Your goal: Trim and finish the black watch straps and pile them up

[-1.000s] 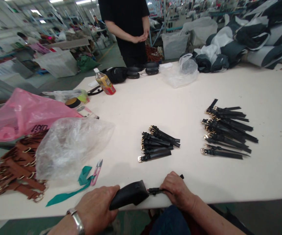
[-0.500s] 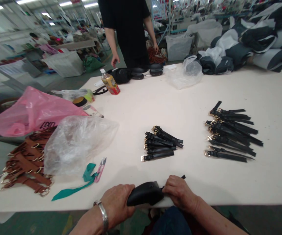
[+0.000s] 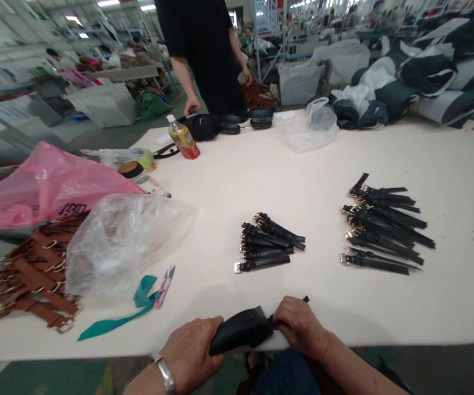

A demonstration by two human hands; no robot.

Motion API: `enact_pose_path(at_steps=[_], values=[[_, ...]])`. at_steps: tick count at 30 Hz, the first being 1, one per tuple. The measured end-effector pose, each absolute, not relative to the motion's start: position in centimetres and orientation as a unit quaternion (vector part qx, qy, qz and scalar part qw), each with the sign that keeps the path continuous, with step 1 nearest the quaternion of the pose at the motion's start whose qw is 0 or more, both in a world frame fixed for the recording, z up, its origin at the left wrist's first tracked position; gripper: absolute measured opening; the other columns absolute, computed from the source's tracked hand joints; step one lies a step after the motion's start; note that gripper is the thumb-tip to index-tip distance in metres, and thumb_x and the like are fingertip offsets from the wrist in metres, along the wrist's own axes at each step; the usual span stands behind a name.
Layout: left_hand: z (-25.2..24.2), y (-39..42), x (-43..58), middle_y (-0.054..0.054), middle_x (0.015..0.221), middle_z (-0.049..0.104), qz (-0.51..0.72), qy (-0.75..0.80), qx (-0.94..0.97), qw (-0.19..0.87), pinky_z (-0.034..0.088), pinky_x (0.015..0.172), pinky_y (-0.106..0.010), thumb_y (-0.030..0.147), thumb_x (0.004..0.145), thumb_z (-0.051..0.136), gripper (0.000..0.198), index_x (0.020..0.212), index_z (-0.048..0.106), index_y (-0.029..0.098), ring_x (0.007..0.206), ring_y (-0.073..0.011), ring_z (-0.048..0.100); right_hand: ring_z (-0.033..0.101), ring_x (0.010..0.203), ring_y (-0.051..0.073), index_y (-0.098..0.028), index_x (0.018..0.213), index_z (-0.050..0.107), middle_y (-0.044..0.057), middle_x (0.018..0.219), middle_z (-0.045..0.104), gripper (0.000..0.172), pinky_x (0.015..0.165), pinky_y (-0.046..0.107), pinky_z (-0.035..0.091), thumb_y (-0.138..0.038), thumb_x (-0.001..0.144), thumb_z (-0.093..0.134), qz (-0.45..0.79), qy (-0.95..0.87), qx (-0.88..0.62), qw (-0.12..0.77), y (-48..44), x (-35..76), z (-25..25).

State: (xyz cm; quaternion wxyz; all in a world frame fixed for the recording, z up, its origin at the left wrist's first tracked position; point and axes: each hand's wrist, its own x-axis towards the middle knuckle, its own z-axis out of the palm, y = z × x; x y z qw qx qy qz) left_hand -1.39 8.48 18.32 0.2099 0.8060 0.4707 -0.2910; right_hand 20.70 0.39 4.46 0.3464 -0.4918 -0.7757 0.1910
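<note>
At the table's front edge my left hand [image 3: 191, 348], a silver bracelet at its wrist, is closed on a smooth, curved black leather piece [image 3: 241, 330]. My right hand [image 3: 298, 325] is a fist at the piece's right end, gripping a narrow black strap [image 3: 306, 299] whose tip pokes out above the knuckles. Most of that strap is hidden by the fingers. Ahead lies a small bunch of black buckle straps [image 3: 266, 241] with gold buckles facing left. A larger bunch of similar straps [image 3: 389, 225] is off to the right.
On the left are pink thread snips [image 3: 164, 286], a green ribbon [image 3: 113, 325], brown straps [image 3: 39, 274], a clear plastic bag [image 3: 125, 241] and a pink bag [image 3: 56, 181]. A drink bottle [image 3: 183, 137] stands farther back. Someone in black [image 3: 204, 55] stands across the table.
The view has shifted slightly, and the black leather piece is tilted a little more, its right end higher. Both hands keep their hold. The person opposite has a hand closer to the black items.
</note>
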Motion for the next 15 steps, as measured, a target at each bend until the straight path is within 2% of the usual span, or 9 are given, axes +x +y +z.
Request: enact_pose_path(at_steps=[5, 11, 15], values=[[19.1, 8.7, -2.5, -0.002, 0.081, 0.067, -0.309, 0.472, 0.803, 0.192, 0.044, 0.068, -0.032, 0.032, 0.065, 0.047, 0.023, 0.084, 0.058, 0.027, 0.08, -0.0228, 0.062, 0.043, 0.064, 0.016, -0.019, 0.067, 0.05, 0.003, 0.063, 0.05, 0.019, 0.058, 0.029, 0.033, -0.012, 0.083, 0.041, 0.19, -0.789, -0.48, 0.333, 0.3, 20.6, 4.6], [18.0, 8.7, -1.1, -0.002, 0.082, 0.066, -0.271, 0.466, 0.813, 0.22, 0.044, 0.066, -0.029, 0.035, 0.067, 0.048, 0.022, 0.085, 0.058, 0.027, 0.079, -0.0214, 0.061, 0.044, 0.066, 0.016, -0.019, 0.067, 0.049, 0.003, 0.066, 0.051, 0.017, 0.059, 0.029, 0.032, -0.011, 0.08, 0.042, 0.202, -0.782, -0.497, 0.317, 0.3, 20.7, 4.5], [17.4, 8.3, -2.5, -0.001, 0.082, 0.067, -0.262, 0.482, 0.806, 0.224, 0.043, 0.064, -0.027, 0.029, 0.066, 0.047, 0.023, 0.086, 0.057, 0.027, 0.078, -0.0193, 0.061, 0.045, 0.067, 0.016, -0.019, 0.068, 0.05, 0.003, 0.067, 0.052, 0.016, 0.059, 0.029, 0.032, -0.013, 0.082, 0.043, 0.203, -0.782, -0.5, 0.312, 0.4, 20.7, 4.5]])
